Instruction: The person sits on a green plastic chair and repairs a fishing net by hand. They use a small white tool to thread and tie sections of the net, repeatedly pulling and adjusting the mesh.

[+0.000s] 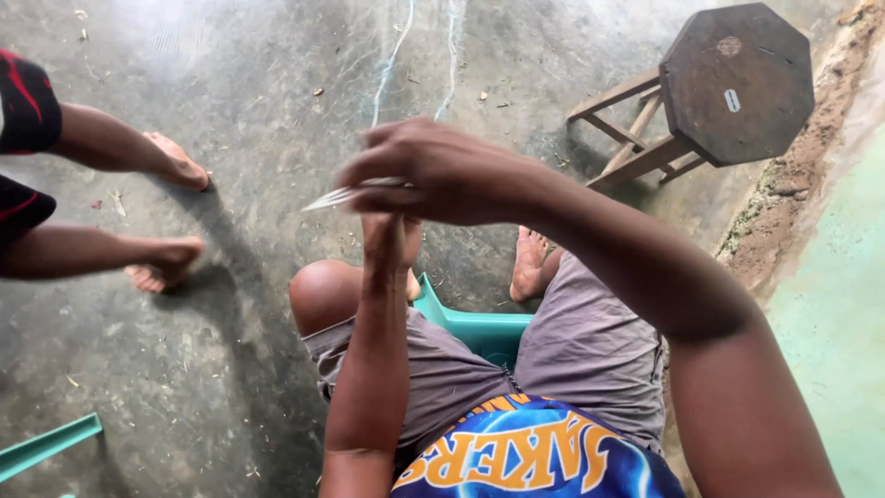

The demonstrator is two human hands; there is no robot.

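Pale fibre strands (384, 74) run in two thin lines across the concrete floor (240, 369), well left of the octagonal wooden stool (733, 83), and end at the hands.

Concrete floor: grey, littered with small chips.
Stool: stands tilted in view and carries one small pale rectangular piece (731, 100).
Green plastic seat (479, 327): below and left of the stool, between the seated person's thighs.
Another person's bare feet (171, 212): far left of the stool, apart from the work.
Right hand (442, 171): left of the stool, fingers closed in a pinch on a pale flat sliver (346, 195), which points away from the stool.
Left hand (392, 240): directly beneath, upright, fingers curled; whether it holds anything cannot be told.

Judgement: the sliver is being worked at the near end of the strands. Further handling calls for a firm pinch and the lines kept taut.
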